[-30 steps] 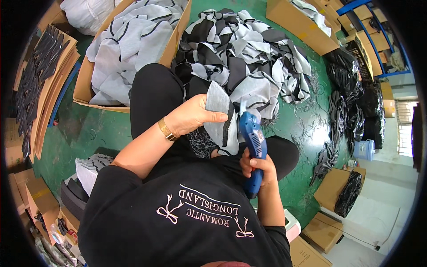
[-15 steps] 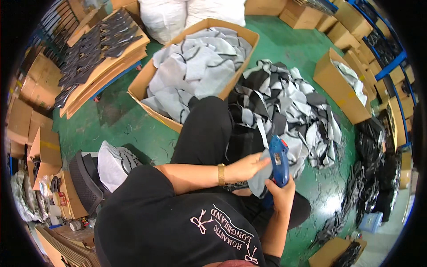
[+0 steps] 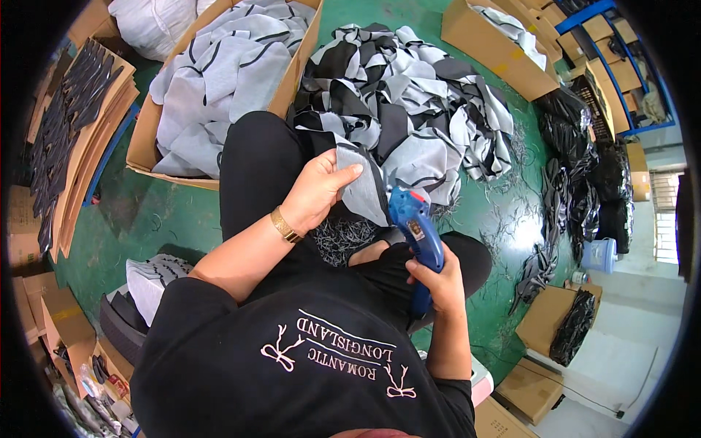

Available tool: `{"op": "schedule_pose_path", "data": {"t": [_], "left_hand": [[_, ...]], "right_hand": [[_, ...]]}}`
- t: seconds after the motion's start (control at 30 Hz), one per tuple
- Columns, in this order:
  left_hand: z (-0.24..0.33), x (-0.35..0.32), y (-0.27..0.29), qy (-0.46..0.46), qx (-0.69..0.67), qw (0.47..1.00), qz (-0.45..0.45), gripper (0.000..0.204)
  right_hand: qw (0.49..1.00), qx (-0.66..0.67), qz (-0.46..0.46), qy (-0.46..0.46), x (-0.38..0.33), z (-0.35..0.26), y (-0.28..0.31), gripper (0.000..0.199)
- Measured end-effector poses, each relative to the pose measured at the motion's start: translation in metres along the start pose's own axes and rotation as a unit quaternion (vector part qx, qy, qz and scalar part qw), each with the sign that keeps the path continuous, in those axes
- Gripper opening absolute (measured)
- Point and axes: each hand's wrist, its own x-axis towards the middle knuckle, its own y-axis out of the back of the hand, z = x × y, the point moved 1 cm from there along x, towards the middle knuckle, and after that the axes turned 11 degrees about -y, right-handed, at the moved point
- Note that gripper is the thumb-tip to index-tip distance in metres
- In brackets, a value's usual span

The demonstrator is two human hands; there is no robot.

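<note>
My left hand pinches a grey fabric piece with a dark edge strip, thumb on top, holding it up over my lap. My right hand is wrapped round the handle of a blue handheld power cutter with a red button. The cutter's head meets the dark edge of the fabric; its blade is too small to make out. Just beyond my hands lies a pile of grey, white and black fabric pieces on the floor. Thin dark trimmings lie between my legs.
A large cardboard box full of grey pieces stands ahead on the left. Flat dark parts lie on stacked boards at far left. Another carton, black plastic bags and a lidded tub are on the right.
My view has shifted to the right. My left hand now holds the fabric piece up by its near side, and the cutter has tilted, its head now against the fabric's edge.
</note>
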Motion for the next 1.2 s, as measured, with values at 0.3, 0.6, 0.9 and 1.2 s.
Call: {"op": "schedule_pose_path", "data": {"t": [0.3, 0.6, 0.9, 1.2], "left_hand": [[0.002, -0.009, -0.006, -0.038, 0.119, 0.991, -0.053, 0.013], [0.013, -0.016, -0.003, -0.048, 0.234, 0.963, -0.124, 0.017], [0.028, -0.020, -0.003, -0.028, 0.310, 0.930, -0.195, 0.013], [0.042, -0.014, -0.004, -0.025, 0.434, 0.847, -0.305, 0.019]], "right_hand": [[0.998, -0.057, -0.010, -0.010, -0.004, -0.001, 0.000, 0.036], [0.996, -0.086, -0.030, -0.022, -0.002, -0.007, 0.002, 0.037], [0.992, -0.086, -0.072, -0.059, 0.002, -0.013, 0.010, 0.035], [0.983, 0.007, -0.161, -0.085, 0.021, -0.020, 0.011, 0.032]]}}
